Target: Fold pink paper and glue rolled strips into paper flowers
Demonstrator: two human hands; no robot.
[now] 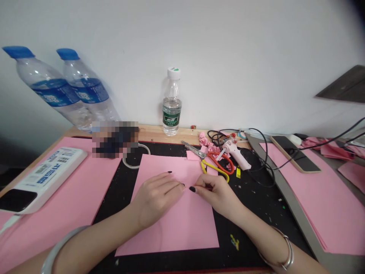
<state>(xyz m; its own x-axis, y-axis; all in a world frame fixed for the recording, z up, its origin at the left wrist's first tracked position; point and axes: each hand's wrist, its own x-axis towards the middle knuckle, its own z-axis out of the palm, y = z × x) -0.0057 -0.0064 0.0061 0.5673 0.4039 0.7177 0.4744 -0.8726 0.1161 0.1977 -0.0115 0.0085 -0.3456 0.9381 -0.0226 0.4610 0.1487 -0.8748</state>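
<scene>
A sheet of pink paper (182, 224) lies on the black mat under both hands. My left hand (156, 196) rests on the upper part of the sheet, palm down, its fingers stretched toward the right. Close to its fingertips, my right hand (216, 190) is closed in a pinch, thumb against bent fingers. A thin pink sliver (186, 187) seems to show between the two hands, but it is too small to name. Just behind the right hand lie scissors (203, 154) with red and yellow handles, and a pink glue gun (238, 154).
Crumpled pink paper scraps (211, 145) and black cables (266, 167) lie at the back right. A phone (295, 154) rests on stacked pink paper (327, 209). At left is a white power bank (48, 179). Water bottles (172, 110) stand by the wall.
</scene>
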